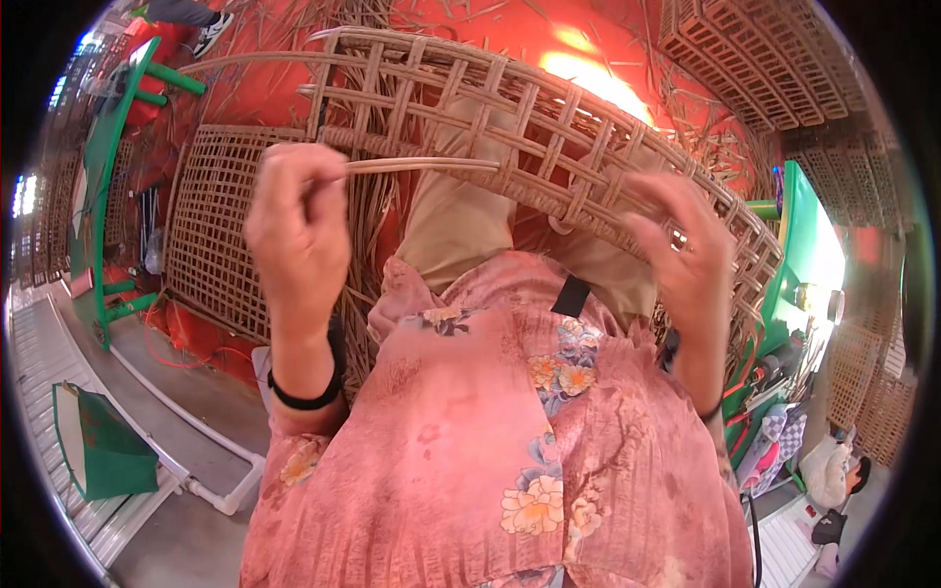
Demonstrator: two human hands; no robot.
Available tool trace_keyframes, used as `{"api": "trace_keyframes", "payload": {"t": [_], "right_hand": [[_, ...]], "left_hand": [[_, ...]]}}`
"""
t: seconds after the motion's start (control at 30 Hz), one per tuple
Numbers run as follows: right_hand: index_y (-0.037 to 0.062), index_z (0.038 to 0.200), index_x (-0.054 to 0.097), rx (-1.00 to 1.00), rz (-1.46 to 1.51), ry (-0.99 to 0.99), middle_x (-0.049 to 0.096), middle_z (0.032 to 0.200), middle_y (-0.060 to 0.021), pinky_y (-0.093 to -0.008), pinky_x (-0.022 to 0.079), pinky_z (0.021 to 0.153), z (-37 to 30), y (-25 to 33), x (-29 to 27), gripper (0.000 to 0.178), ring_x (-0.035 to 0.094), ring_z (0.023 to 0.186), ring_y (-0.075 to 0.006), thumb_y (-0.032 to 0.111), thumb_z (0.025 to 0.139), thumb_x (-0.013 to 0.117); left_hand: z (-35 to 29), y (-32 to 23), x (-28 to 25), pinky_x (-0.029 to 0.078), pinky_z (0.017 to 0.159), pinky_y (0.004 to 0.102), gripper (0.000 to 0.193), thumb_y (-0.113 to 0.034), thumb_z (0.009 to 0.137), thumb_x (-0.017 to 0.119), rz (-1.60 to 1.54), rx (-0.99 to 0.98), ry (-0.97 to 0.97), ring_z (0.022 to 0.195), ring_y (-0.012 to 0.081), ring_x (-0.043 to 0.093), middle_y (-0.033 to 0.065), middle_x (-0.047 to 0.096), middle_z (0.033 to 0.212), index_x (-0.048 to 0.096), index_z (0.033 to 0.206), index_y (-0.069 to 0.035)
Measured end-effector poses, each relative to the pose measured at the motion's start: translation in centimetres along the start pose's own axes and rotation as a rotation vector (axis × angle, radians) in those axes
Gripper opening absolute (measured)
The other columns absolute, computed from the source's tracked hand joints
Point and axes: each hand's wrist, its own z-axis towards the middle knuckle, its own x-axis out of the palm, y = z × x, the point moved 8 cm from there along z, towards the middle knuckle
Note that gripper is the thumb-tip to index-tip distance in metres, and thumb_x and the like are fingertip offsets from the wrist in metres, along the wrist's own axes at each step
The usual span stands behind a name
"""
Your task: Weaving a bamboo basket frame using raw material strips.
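A red floor [608, 29] scattered with loose, dry strips spreads beyond both hands. Past the right hand [691, 240], farther from the body, I see brown woven baskets [769, 64] stacked together. Through the distant head camera I look down on a person in a pink flowered garment [441, 431] and tan trousers [451, 211].

The left hand [297, 211] has its fingers curled, pinching the end of a pale cane strip [421, 165] that points across toward the right hand. An openwork woven piece [549, 204] lies across the legs, between the hands and reaching beyond them, its lattice of crossing strands curving around to the right hand's far side. The right hand, blurred, has thumb and fingers parted just over that lattice; I cannot tell whether it touches.

To the left of the left hand stands a flatter, tightly woven panel [211, 225], with a green frame [105, 196] farther out. Nearer the body on that side, well apart from the hand, is a green bag [118, 451].
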Motion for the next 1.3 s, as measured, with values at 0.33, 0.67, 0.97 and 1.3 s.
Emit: {"api": "trace_keyframes", "payload": {"t": [0.33,0.67,0.97,1.3], "right_hand": [[0.0074,0.099,0.070,-0.460,0.168,0.173,0.070,0.088,-0.0110,-0.0387,0.050,0.077,4.4,6.9,9.2,0.024,0.067,0.084,-0.0287,0.029,0.088,0.070],[-0.0014,0.092,0.070,0.285,0.397,0.234,0.066,0.073,-0.0087,-0.0261,0.047,0.061,0.4,0.1,10.0,0.014,0.060,0.067,-0.0085,0.013,0.088,0.072],[0.0013,0.094,0.071,0.286,0.189,0.245,0.065,0.065,-0.0109,-0.0326,0.049,0.059,2.3,-0.7,10.8,0.018,0.063,0.057,-0.0198,0.019,0.093,0.066],[0.0078,0.089,0.067,-0.037,-0.160,0.179,0.065,0.070,-0.0137,-0.0442,0.049,0.060,4.7,2.7,12.5,0.018,0.064,0.066,-0.0362,0.025,0.092,0.065]], "left_hand": [[-0.4,1.0,-3.3,0.054,0.079,0.0275,0.016,0.003,0.089,0.069,-0.265,-0.178,-0.408,0.087,0.0154,0.066,0.0103,0.068,0.096,0.064,0.104,0.001],[-1.0,0.8,10.0,0.053,0.070,0.0366,0.015,0.001,0.084,0.067,-0.016,-0.005,0.118,0.082,0.0283,0.065,0.0098,0.060,0.094,0.069,0.096,-0.006],[-1.3,2.5,10.2,0.053,0.068,0.0385,0.017,0.000,0.090,0.061,0.103,-0.139,0.096,0.079,0.0326,0.067,0.0144,0.067,0.098,0.061,0.106,-0.006],[-0.5,6.6,7.4,0.053,0.068,0.0297,0.016,0.002,0.088,0.067,-0.239,-0.322,-0.124,0.076,0.0153,0.067,0.0102,0.069,0.090,0.063,0.103,0.000]]}}
